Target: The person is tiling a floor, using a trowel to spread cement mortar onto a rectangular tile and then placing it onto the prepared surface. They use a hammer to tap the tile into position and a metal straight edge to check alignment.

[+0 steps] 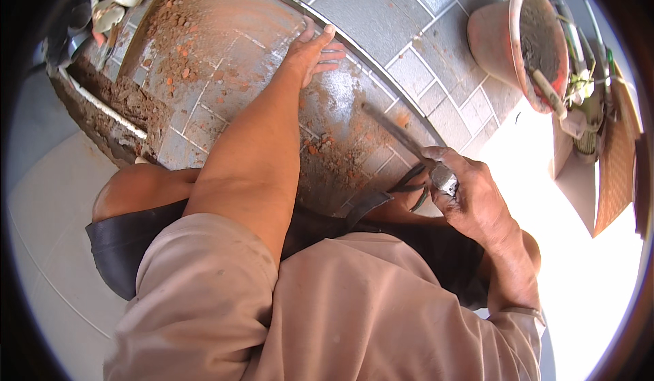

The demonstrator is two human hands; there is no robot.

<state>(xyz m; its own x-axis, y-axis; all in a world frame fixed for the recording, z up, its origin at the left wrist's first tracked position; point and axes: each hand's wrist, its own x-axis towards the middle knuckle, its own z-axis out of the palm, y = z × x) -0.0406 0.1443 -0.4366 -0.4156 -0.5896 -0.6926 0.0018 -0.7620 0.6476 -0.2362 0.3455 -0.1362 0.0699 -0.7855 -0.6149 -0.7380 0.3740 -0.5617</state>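
The left hand (312, 53), toward twelve o'clock, is open with its fingers spread over the dusty floor tiles (255, 64); nothing shows in its hold, and whether the palm bears weight I cannot tell. The right hand (477, 197), at three o'clock, is curled firmly around a metal bar (394, 130), which slants out of the fist toward ten o'clock and ends short of the left hand.

From here, a slip of the right grip could drop the bar on the sandalled foot (398, 209) just beneath it. A careless swing could catch the bare left hand, which lies near the bar's far end. Loose brick rubble (334, 156) could make that left hand slide if leaned on.

The bar looks straight, narrow and dull grey-brown along its shaft, with a brighter, silvery, blocky end at the fist; its exact kind is unclear.

Farther out, a thin metal strip (381, 68) curves past at one o'clock. At two stands a tilted-looking, pinkish bucket (492, 40) with grey mix (539, 34) inside. Around ten, a white pipe (102, 102) crosses a dug trench (146, 105), with crumbled soil (178, 30) beyond.
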